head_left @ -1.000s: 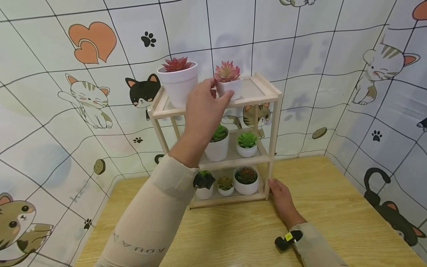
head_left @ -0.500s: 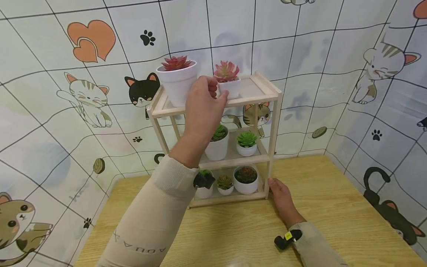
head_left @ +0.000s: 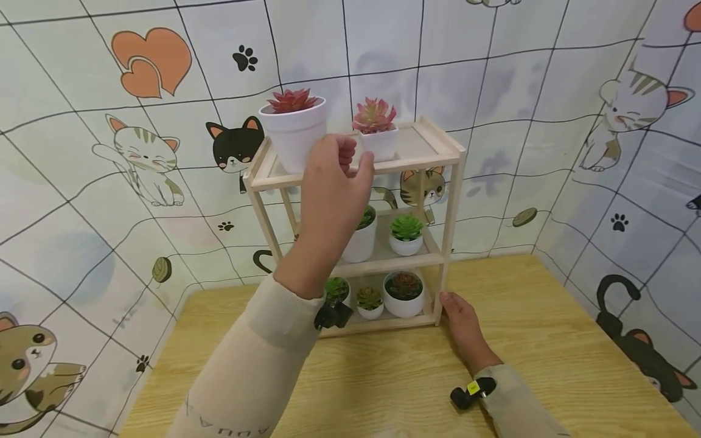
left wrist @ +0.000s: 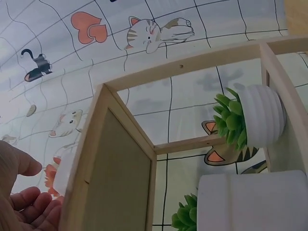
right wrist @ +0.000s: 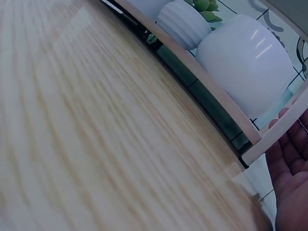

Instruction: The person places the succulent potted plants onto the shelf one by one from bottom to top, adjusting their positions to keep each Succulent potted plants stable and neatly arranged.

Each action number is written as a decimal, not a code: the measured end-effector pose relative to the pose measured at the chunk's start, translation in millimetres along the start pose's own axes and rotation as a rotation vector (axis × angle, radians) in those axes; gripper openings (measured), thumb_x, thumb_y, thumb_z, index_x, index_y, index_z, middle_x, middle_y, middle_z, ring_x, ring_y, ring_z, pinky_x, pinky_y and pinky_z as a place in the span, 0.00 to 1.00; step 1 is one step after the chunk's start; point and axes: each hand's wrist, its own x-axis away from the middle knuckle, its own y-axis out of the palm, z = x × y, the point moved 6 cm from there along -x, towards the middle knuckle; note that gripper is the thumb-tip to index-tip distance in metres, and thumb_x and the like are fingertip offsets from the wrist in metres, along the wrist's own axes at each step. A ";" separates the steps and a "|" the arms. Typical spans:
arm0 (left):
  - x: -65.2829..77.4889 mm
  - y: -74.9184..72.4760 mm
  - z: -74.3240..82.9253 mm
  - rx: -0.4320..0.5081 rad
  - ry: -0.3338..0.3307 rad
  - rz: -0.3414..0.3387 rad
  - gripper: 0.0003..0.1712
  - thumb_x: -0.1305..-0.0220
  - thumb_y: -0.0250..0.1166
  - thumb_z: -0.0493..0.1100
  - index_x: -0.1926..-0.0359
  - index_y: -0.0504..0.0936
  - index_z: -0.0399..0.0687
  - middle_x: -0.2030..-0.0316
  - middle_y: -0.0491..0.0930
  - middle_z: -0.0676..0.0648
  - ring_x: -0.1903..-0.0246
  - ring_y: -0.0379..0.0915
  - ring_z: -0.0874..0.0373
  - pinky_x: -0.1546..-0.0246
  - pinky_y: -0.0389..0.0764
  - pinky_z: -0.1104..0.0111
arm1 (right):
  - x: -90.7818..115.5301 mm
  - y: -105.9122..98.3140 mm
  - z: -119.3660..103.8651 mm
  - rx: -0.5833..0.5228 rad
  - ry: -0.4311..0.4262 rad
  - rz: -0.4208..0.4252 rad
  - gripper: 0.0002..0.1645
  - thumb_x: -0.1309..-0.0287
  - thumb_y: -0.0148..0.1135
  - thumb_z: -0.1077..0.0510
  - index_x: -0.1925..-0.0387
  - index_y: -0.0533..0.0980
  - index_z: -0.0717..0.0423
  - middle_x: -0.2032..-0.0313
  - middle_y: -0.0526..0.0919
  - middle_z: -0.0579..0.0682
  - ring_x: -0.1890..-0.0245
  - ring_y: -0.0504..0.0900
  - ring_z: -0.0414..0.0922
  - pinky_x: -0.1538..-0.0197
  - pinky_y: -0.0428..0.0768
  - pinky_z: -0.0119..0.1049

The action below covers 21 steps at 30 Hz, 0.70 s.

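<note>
My left hand [head_left: 335, 191] is at the front edge of the top tier of a light wooden three-tier shelf [head_left: 394, 265]. Its thumb and loosely curled fingers are parted, with nothing between them. Just beyond the fingertips stands a small white pot with a pink succulent [head_left: 380, 145]; in the left wrist view that pink succulent [left wrist: 50, 179] is partly hidden by the shelf. A larger white pot with a red succulent [head_left: 296, 137] stands upright to the left, partly behind the hand. My right hand [head_left: 465, 325] rests its fingers against the shelf's lower right post [right wrist: 284, 126].
A green succulent in a white bowl [head_left: 406, 236] and a taller white pot [head_left: 359, 244] occupy the middle tier. Several potted succulents, including a round white pot [head_left: 404, 297], line the bottom tier. The shelf stands on a wood-grain table [head_left: 383, 383] near the cat-patterned wall [head_left: 493, 182].
My left hand has let go of the small pink succulent's pot and drawn back slightly down and toward me. The pot stays on the top tier. My right hand has not moved.
</note>
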 end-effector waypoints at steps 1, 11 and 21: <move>2.2 -0.6 2.0 0.002 0.009 0.005 0.18 0.28 0.67 0.48 0.46 0.79 0.40 0.51 0.80 0.44 0.51 0.75 0.56 0.46 0.79 0.70 | 0.2 -1.3 -0.9 0.004 0.005 0.000 0.32 0.18 0.46 0.43 0.50 0.77 0.71 0.53 0.86 0.52 0.50 0.81 0.33 0.43 0.74 0.23; 35.0 -14.3 -0.7 0.026 0.006 0.020 0.18 0.26 0.65 0.47 0.44 0.79 0.41 0.50 0.80 0.46 0.48 0.76 0.55 0.42 0.79 0.65 | -0.2 -10.8 -7.5 0.087 0.035 -0.096 0.36 0.18 0.42 0.40 0.37 0.75 0.69 0.39 0.82 0.63 0.42 0.81 0.38 0.31 0.71 0.46; 86.2 -41.0 -47.2 0.008 -0.028 0.054 0.15 0.26 0.65 0.44 0.46 0.80 0.40 0.52 0.81 0.45 0.50 0.78 0.52 0.50 0.82 0.61 | -9.7 -31.3 -29.8 0.384 -0.100 -0.228 0.26 0.19 0.50 0.45 0.44 0.82 0.61 0.47 0.87 0.60 0.49 0.85 0.44 0.46 0.84 0.40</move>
